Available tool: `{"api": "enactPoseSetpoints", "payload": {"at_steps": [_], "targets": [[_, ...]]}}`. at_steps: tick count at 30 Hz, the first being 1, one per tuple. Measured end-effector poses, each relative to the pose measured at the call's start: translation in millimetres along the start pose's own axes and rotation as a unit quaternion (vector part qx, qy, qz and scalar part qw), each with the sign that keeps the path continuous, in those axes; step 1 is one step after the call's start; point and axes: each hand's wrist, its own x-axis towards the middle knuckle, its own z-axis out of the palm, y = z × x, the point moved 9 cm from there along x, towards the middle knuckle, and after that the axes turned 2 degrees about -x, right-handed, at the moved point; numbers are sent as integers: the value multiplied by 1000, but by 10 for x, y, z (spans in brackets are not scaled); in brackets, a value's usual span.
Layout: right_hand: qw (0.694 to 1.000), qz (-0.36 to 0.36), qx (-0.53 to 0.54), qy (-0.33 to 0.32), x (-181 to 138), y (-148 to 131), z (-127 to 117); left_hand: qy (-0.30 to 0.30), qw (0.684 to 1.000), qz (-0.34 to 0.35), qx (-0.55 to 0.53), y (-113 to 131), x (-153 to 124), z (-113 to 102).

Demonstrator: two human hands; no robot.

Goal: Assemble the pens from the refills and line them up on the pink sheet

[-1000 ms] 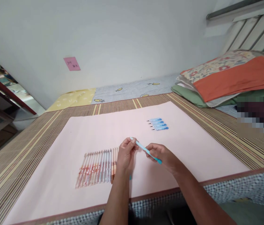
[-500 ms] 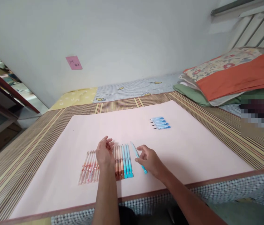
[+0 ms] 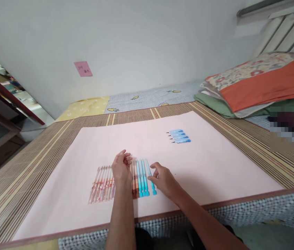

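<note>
A row of pens (image 3: 102,184) lies side by side on a pink sheet (image 3: 201,166), pink ones at the left, orange in the middle, blue at the right. My right hand (image 3: 164,180) rests at the row's right end, fingertips touching the last blue pen (image 3: 151,177), which lies slightly slanted against the row. My left hand (image 3: 121,168) hovers over the middle of the row with fingers loosely curled and nothing in them. It hides some of the pens. Several blue pen caps (image 3: 179,136) lie lined up farther back to the right.
The pink sheet lies on a striped woven mat (image 3: 32,152) on a bed. Folded bedding and an orange pillow (image 3: 256,86) are stacked at the back right. A white wall with a pink note (image 3: 83,68) stands behind. The bed's front edge is near my body.
A second ago both hands held the blue pen in the air. My right hand has since laid it down at the right end of the row, and my left hand let go.
</note>
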Motion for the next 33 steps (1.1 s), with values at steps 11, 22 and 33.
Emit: {"api": "enactPoseSetpoints", "payload": {"at_steps": [11, 22, 33], "targets": [[990, -90, -18, -106, -200, -177, -38, -3, 1000, -10, 4, -24, -2, 16], [977, -86, -98, -168, -339, -289, 10, 0, 1000, -10, 4, -28, -4, 14], [974, -127, -119, -147, -328, -265, 83, -12, 1000, -20, 0, -72, -8, 36]]}}
